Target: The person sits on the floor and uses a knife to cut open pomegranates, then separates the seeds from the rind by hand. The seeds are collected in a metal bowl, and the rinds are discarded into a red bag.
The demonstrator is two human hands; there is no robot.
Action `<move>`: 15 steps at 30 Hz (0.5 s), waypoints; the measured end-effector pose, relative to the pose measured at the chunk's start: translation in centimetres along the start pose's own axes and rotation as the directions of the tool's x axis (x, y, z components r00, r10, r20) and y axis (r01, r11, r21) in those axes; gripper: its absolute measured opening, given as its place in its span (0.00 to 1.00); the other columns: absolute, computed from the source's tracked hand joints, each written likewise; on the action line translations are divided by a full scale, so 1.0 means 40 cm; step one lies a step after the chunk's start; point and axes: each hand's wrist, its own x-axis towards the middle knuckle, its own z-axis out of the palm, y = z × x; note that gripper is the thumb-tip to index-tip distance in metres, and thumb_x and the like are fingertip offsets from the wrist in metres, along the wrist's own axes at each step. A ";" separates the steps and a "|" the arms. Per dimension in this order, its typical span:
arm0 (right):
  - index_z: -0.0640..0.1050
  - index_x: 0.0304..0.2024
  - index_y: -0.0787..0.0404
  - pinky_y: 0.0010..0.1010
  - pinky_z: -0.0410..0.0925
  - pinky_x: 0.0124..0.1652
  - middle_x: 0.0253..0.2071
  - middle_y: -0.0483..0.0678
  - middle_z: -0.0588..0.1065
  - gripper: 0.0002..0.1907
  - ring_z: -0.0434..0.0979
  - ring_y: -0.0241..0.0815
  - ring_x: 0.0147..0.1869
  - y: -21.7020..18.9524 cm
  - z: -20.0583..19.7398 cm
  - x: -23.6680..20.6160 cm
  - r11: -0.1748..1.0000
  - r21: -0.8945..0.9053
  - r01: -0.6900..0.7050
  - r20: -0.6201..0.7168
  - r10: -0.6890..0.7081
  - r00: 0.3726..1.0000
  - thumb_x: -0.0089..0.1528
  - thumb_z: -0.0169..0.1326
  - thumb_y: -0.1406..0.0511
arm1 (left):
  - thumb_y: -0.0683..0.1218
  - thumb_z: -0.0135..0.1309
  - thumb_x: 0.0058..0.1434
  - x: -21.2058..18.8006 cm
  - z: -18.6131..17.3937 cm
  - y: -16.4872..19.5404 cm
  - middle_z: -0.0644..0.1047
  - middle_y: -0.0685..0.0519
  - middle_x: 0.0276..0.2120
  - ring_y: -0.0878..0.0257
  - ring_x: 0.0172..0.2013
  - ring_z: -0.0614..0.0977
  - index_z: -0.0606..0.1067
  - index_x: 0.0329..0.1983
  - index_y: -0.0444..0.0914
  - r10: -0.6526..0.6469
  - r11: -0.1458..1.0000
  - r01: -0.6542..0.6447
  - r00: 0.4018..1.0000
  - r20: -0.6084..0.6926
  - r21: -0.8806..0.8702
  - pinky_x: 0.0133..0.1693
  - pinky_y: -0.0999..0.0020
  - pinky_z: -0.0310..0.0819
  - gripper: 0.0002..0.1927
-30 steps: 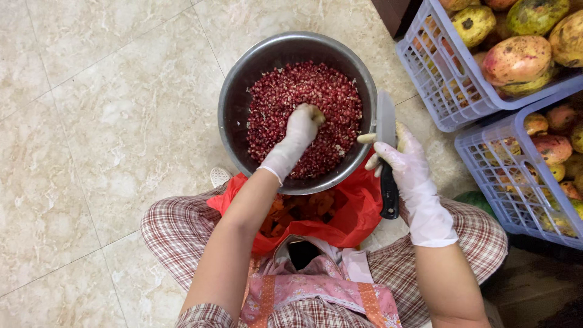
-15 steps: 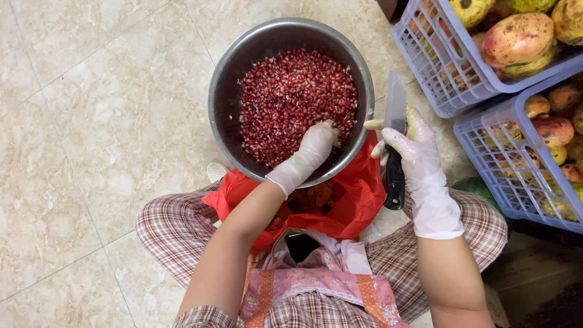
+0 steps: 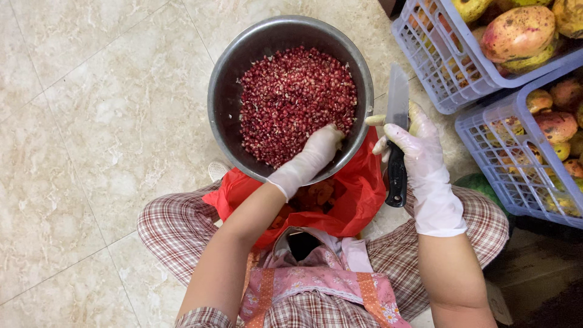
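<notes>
Tiled floor (image 3: 91, 133), bearing all else. Steel bowl (image 3: 226, 115) at centre, heaped with red seeds (image 3: 296, 100). Two lilac baskets (image 3: 437, 67) of mottled fruit right of bowl, both cut off by frame edge. Red bag (image 3: 358, 194) of peel tucked under bowl's near rim. Left hand (image 3: 313, 155), gloved, inside bowl at near rim; fingers curled together among seeds, tips buried. Right hand (image 3: 419, 152), gloved, just right of bowl; fingers closed on knife (image 3: 398, 136) handle, blade pointing away. Best practice, as judged: blade kept well clear of bowl and other hand. Pale scrap beside knife unclear.
</notes>
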 end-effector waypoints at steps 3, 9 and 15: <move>0.67 0.67 0.65 0.21 0.70 0.29 0.49 0.55 0.81 0.27 0.77 0.33 0.30 0.003 -0.015 0.003 0.999 -0.020 0.028 -0.030 -0.028 0.999 0.65 0.51 0.66 | 0.40 0.51 0.67 0.002 0.026 0.012 0.79 0.43 0.45 0.50 0.46 0.82 0.81 0.40 0.38 0.038 0.986 -0.037 0.999 -0.006 0.165 0.53 0.58 0.77 0.07; 0.65 0.70 0.65 0.22 0.69 0.28 0.50 0.56 0.80 0.28 0.77 0.35 0.31 0.007 -0.060 0.013 0.992 0.087 0.096 -0.099 -0.087 0.991 0.67 0.51 0.67 | 0.44 0.52 0.67 -0.016 -0.090 0.005 0.79 0.53 0.36 0.62 0.33 0.78 0.78 0.46 0.40 -0.364 0.703 0.279 0.931 0.005 -0.654 0.38 0.69 0.76 0.08; 0.66 0.68 0.65 0.22 0.70 0.29 0.50 0.57 0.80 0.26 0.77 0.35 0.32 0.023 -0.058 0.017 0.994 0.080 0.071 -0.070 -0.065 0.995 0.67 0.51 0.67 | 0.43 0.52 0.68 -0.299 -0.208 -0.005 0.75 0.56 0.31 0.69 0.28 0.71 0.76 0.43 0.36 -0.249 0.178 0.225 0.952 0.178 -0.958 0.29 0.76 0.64 0.06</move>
